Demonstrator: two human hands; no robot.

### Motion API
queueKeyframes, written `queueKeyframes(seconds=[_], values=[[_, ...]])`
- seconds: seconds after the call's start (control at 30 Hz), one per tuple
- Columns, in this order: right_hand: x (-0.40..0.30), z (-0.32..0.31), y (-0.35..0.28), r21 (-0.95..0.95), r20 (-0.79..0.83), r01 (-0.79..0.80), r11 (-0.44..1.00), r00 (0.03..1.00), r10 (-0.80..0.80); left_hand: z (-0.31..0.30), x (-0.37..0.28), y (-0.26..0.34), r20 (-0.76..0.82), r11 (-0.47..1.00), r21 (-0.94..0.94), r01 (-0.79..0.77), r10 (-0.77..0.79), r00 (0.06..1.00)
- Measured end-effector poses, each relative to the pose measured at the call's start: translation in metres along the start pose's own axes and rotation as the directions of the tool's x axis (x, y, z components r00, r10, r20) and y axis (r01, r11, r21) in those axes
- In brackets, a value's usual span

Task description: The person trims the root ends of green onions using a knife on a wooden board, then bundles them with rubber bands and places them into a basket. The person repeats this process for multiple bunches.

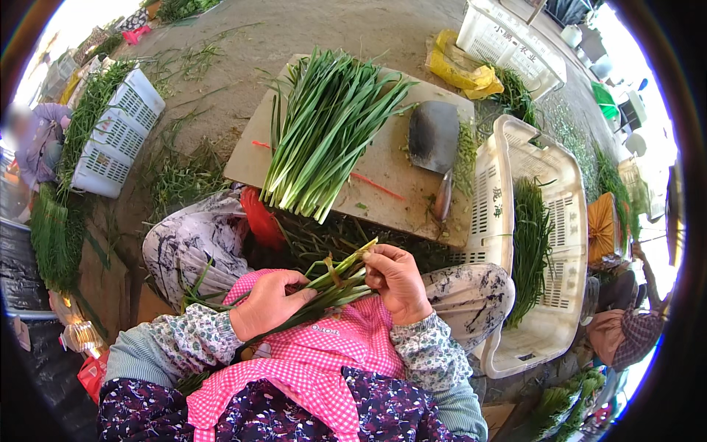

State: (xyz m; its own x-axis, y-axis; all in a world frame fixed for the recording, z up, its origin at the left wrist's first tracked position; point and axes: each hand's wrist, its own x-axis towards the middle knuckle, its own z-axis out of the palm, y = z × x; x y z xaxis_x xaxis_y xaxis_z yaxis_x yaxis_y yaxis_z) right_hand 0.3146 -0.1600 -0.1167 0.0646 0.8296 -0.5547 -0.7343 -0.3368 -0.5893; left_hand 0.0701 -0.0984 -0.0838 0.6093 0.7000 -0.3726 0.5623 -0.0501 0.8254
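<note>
My left hand [276, 304] is closed around a small bunch of green leafy stalks [331, 295], apparently garlic chives, held over my pink checked apron [326, 342]. At the pale ends of that bunch, my right hand [393, 279] pinches a stalk between thumb and fingers. Beyond my knees, a large pile of long green chives [331, 132] lies on a low board [381, 182], pale ends towards me. A red tie [377, 185] runs out from under the pile. To its right rests a wide-bladed cleaver [433, 135] with a wooden handle.
A white plastic crate [552, 348] holding greens stands by my right knee. Another crate [119, 138], heaped with greens, is at the left beside a person [41, 138]. A further person [624, 337] is at the far right. A yellow bag [464, 69] and loose leaves [188, 179] lie on the ground.
</note>
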Motion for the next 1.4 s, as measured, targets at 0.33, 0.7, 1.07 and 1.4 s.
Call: queueKeyframes(seconds=[0.33, 0.7, 1.07, 1.4], values=[[-0.008, -0.011, -0.006, 0.264, 0.105, 0.06, 0.963, 0.99, -0.091, -0.002, 0.003, -0.004, 0.051, 0.995, -0.076, 0.06, -0.057, 0.997], [-0.03, -0.023, -0.016, 0.313, 0.143, 0.124, 0.942, 0.974, -0.176, -0.002, 0.008, -0.021, 0.069, 0.972, -0.167, 0.163, -0.154, 0.986], [-0.039, -0.049, -0.043, 0.313, 0.046, 0.477, 0.821, 0.856, -0.515, -0.001, 0.008, -0.023, 0.076, 0.96, -0.226, 0.165, -0.151, 0.986], [-0.07, 0.013, -0.035, -0.012, 0.43, 0.423, 0.906, 0.82, -0.378, -0.004, 0.022, -0.046, 0.067, 0.833, -0.444, 0.33, -0.336, 0.939]])
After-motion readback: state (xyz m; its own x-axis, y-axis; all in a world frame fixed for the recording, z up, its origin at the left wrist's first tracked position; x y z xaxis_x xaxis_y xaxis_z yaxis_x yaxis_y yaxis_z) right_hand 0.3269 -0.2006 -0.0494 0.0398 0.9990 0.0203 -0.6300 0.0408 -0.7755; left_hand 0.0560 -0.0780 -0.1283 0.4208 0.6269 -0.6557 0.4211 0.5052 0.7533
